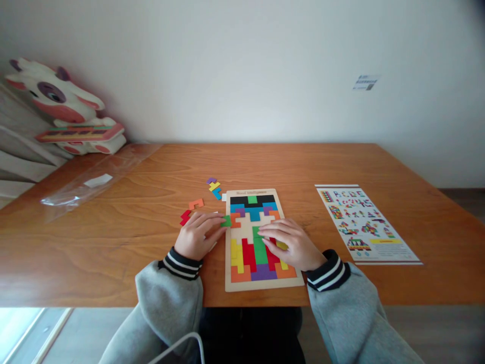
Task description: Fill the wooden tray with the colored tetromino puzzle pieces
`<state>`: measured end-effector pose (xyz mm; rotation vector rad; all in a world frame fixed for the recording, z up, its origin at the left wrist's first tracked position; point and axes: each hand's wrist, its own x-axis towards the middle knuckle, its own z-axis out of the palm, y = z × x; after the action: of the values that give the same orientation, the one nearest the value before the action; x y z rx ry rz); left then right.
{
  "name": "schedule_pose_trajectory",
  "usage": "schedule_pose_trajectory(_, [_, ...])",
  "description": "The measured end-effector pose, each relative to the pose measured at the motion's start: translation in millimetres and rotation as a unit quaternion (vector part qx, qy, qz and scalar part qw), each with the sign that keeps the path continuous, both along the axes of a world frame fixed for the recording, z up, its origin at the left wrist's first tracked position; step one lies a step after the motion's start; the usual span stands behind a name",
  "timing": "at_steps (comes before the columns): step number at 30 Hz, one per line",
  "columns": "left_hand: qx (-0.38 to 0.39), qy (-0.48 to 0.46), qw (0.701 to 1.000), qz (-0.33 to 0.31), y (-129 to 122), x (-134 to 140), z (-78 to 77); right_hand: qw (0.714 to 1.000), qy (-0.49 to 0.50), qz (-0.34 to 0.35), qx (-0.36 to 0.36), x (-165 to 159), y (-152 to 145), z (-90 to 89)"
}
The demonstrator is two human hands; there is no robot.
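A wooden block puzzle board (265, 288) lies near the table's front edge, its tray partly filled with coloured pieces and bare wood showing in the upper middle. At the board's left rim, my left hand (197, 233) pinches a green puzzle piece (226, 221) between thumb and fingers. My right hand (292, 243) rests over the board's right side, fingers stretched out and touching or just above a green piece (259, 251) in the tray. Red pieces and a yellow piece are partly hidden under that hand. Part of a red loose piece (185, 217) shows behind my left hand.
Loose pieces lie left of the board: an orange one (196, 203), a blue one (216, 193), a yellow one (214, 186) and a purple one (211, 180). A printed pattern sheet (364, 222) lies right. Clear plastic wrap (102, 177) and a cow-shaped toy keyboard (79, 111) are far left.
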<state>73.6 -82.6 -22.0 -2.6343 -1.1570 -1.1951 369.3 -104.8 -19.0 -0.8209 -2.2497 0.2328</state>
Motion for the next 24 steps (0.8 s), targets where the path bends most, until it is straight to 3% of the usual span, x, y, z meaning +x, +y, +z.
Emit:
schedule_pose_trajectory(5, [0.022, 0.032, 0.998, 0.041, -27, -46, -0.6, 1.000, 0.003, -0.015, 0.008, 1, -1, -1.3])
schedule_pose_trajectory(9, [0.020, 0.059, 0.996, 0.059, -39, -67, -4.0, 1.000, -0.002, -0.023, -0.007, 1, -2, 0.8])
schedule_pose_trajectory(18, [-0.033, 0.061, 0.990, 0.122, -37, -71, -8.9, 0.999, 0.006, -0.039, -0.017, 3, -4, -3.6])
schedule_pose_trajectory(24, [-0.053, 0.061, 0.991, 0.107, -22, -70, -2.8, 0.997, 0.010, -0.062, -0.037, 5, -3, -7.0])
